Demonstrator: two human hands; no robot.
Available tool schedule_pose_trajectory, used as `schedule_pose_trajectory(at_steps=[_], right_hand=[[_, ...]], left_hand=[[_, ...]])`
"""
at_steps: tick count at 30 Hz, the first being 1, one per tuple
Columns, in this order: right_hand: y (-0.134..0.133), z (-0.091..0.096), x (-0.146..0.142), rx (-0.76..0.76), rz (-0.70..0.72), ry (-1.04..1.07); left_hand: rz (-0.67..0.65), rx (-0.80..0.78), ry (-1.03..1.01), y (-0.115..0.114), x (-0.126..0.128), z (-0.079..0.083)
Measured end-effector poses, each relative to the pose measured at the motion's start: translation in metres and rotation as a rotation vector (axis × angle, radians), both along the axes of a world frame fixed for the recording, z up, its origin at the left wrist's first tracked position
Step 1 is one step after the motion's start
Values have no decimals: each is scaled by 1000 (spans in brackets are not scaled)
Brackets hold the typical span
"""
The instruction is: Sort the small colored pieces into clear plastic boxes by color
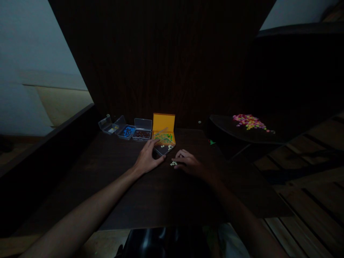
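My left hand [147, 157] rests on the dark table [129, 193], its fingers against a small clear case [163, 148] that holds a few pale beads. My right hand [188, 162] lies just right of it, fingers curled down over a little heap of pale beads [173, 163] on the tabletop. Directly behind the clear case stands an orange box [163, 129] with its lid up and green beads inside.
Three clear plastic boxes [126, 129] with yellow, blue and dark red beads line up left of the orange box. A dark tray [228, 130] at the right carries a pile of pink and yellow beads [249, 122]. A dark wall stands behind.
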State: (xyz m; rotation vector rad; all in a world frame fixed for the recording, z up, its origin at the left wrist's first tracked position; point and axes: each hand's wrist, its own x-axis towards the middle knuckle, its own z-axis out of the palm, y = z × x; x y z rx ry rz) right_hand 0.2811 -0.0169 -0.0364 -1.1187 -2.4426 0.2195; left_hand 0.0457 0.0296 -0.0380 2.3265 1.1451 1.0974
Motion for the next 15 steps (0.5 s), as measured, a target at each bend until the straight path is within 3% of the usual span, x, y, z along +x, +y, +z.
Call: schedule_pose_trajectory(at_steps=[15], right_hand=[[0, -4, -5, -18, 35, 126]], left_hand=[[-5, -22, 3, 0, 0, 1]])
